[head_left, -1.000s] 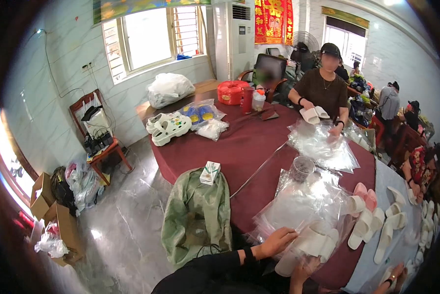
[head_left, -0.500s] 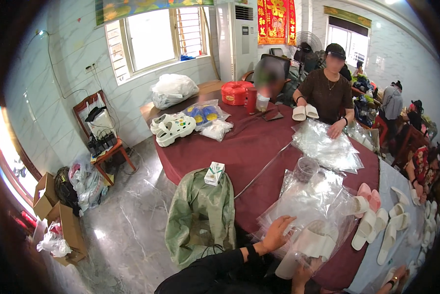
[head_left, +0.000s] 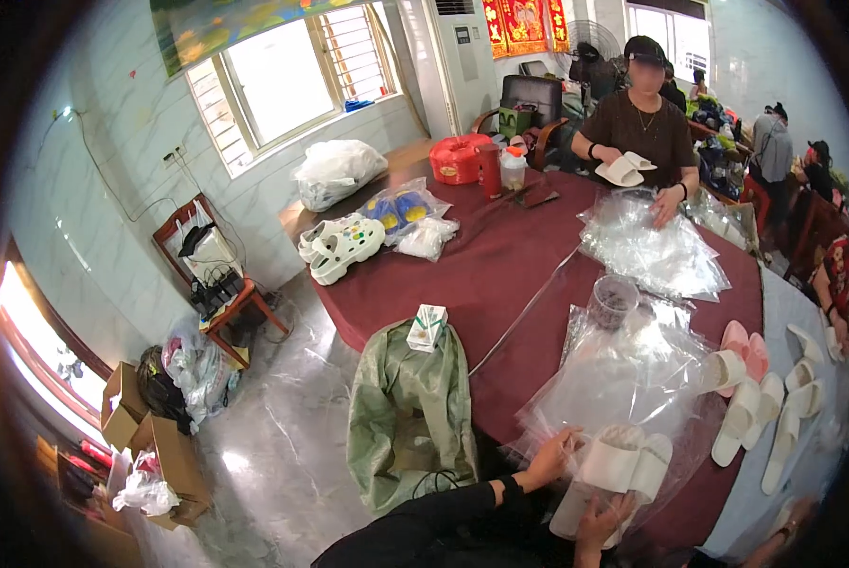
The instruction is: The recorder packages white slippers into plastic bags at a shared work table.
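A pair of white open-toe slippers is at the table's near edge, toes pointing away from me. My right hand is closed on them from below, near the heel end. To their left, my left hand has its fingers bent together at the edge of a clear plastic bag. Clear film lies around the slippers; how far they are inside it I cannot tell. Just beyond my hands a stack of flat clear bags covers the tablecloth, with a clear plastic tub on its far part.
Across the dark red table, a person holds white slippers over another bag stack. Loose white slippers and pink ones lie at right. A green sack carries a small white box. White clogs sit at far left.
My left hand has closed in from lying over the bags to the slippers' left side. The slippers now show as two side by side. Across the table, the person's slippers have moved right.
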The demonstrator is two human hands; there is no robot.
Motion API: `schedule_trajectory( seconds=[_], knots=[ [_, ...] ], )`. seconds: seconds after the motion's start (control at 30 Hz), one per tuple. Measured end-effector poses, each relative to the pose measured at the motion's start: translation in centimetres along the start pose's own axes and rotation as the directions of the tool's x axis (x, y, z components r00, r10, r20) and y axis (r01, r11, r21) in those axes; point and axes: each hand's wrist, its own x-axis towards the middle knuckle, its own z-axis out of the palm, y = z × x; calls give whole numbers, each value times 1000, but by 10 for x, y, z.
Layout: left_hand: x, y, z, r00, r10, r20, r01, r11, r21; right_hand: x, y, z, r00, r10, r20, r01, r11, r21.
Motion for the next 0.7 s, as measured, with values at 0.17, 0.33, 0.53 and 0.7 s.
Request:
schedule_trajectory(
  seconds=[0.17, 0.33, 0.53, 0.7],
  knots=[
    [-6, -13, 0, 998, -64, -12, 63, 996, -67, 2, -4, 5, 1000, 1, -18, -1, 1000, 0],
    [-7, -3, -5, 979, 164, 121, -178, 976, 125, 9, -23, -3, 987, 21, -159, -20, 1000, 4],
    [-6, -15, 1, 975, 120, 188, -155, 971, 185, 26, -2, 14, 972, 46, -231, -63, 996, -70],
    [-7, -13, -4, 953, 176, 246, -213, 968, 131, 47, -3, 10, 978, 27, -208, -54, 991, -125]
  ],
)
